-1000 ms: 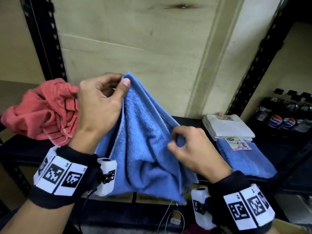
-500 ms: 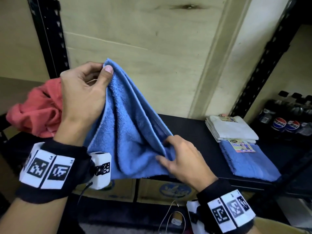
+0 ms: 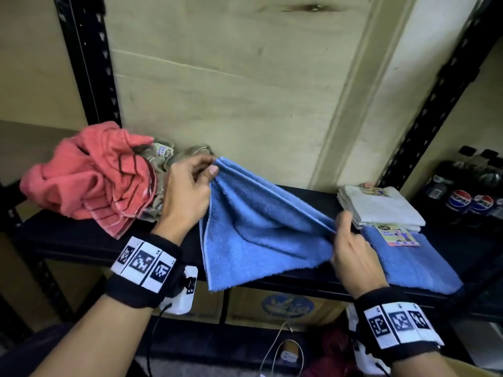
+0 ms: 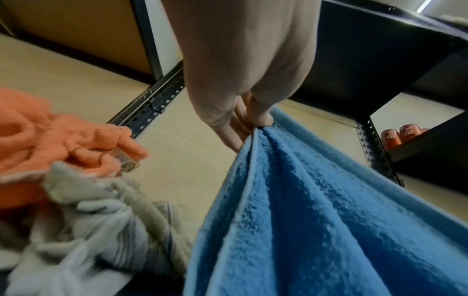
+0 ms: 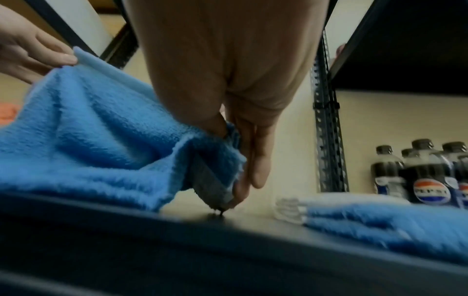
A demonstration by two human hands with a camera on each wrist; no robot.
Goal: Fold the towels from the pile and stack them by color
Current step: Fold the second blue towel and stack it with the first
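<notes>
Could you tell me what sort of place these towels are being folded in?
Probably a storeroom or shop stockroom: a black slotted metal shelf, packs of Pepsi bottles and cardboard cartons beneath.

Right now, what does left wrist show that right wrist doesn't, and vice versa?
Left wrist only: the grey towel crumpled under the orange towel, and orange cans on a far shelf. Right wrist only: the right hand pinching its corner, Pepsi bottles, and the folded blue towel beside folded white ones. Both: the left hand pinching the held blue towel.
</notes>
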